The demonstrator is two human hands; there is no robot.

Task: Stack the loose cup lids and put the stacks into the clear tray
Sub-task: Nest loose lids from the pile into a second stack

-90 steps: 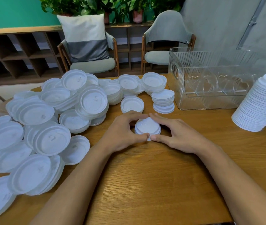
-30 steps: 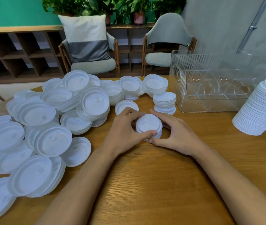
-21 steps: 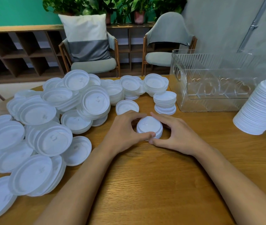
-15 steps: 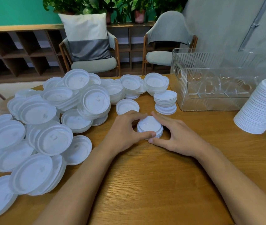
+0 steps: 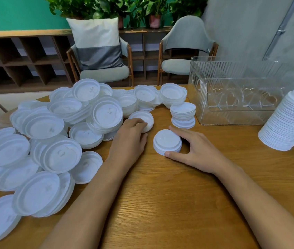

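Observation:
A short stack of white lids (image 5: pixel 166 141) stands on the wooden table (image 5: pixel 160 203) in front of me. My right hand (image 5: pixel 196 150) holds it, thumb at its near edge and fingers round its far side. My left hand (image 5: pixel 130 139) reaches forward, its fingertips resting on a single upturned lid (image 5: pixel 147 116) just left of the stack. A big heap of loose white lids (image 5: pixel 53 132) covers the table's left half. The clear tray (image 5: pixel 232 114) stands at the back right with no lids inside.
A tall leaning stack of lids (image 5: pixel 289 121) lies at the right edge beside the tray. Another small stack (image 5: pixel 183 114) stands between my hands and the tray. Two chairs and a shelf are behind the table.
My left hand has let go of the short stack and moved forward and left onto the single upturned lid. My right hand stays on the stack.

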